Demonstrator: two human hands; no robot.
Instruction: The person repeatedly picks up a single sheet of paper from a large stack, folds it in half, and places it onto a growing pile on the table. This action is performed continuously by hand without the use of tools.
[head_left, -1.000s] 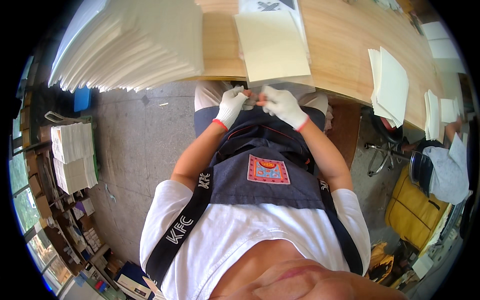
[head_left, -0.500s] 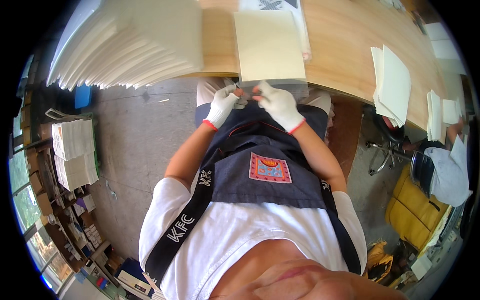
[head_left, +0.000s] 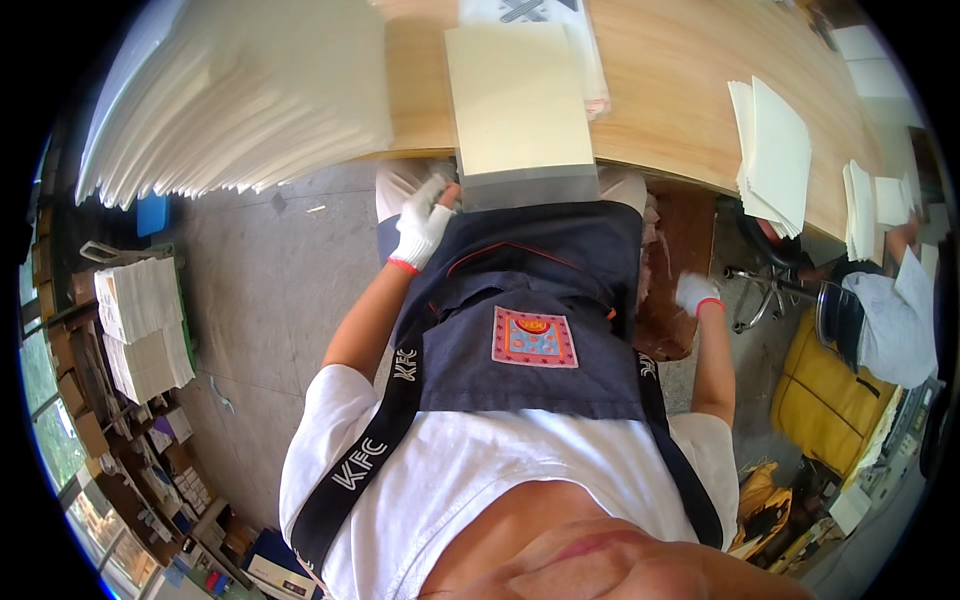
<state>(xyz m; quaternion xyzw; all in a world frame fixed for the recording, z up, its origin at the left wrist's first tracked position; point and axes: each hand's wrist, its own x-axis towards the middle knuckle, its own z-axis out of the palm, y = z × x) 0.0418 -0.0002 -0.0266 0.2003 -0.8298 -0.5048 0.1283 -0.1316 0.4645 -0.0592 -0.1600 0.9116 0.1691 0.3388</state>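
Note:
A cream rectangular sheet or pad (head_left: 520, 95) lies at the table's front edge inside a clear plastic bag, whose see-through end (head_left: 530, 187) sticks out over my lap. Beside the left corner of that end is my left hand (head_left: 422, 225), in a white glove with bare fingertips showing. Its fingers stretch forward, slightly blurred, and I see nothing held in them. Off to my right, low beside the apron, my gloved right hand (head_left: 697, 292) is over a reddish-brown surface (head_left: 680, 250) with crumpled clear film at its side. Motion smears its fingers.
A tall stack of white sheets (head_left: 250, 100) fills the table's left. Printed packets (head_left: 590, 60) lie behind the bag. White folded sheets (head_left: 770, 155) stand at right, near another person's arm (head_left: 900, 238) and a wheeled chair (head_left: 765, 300). Bundled paper (head_left: 145, 310) stands on the left floor.
My right hand has left the bag's near end and swung right and down beside my lap. The left hand remains near the bag's left corner. The view has shifted slightly.

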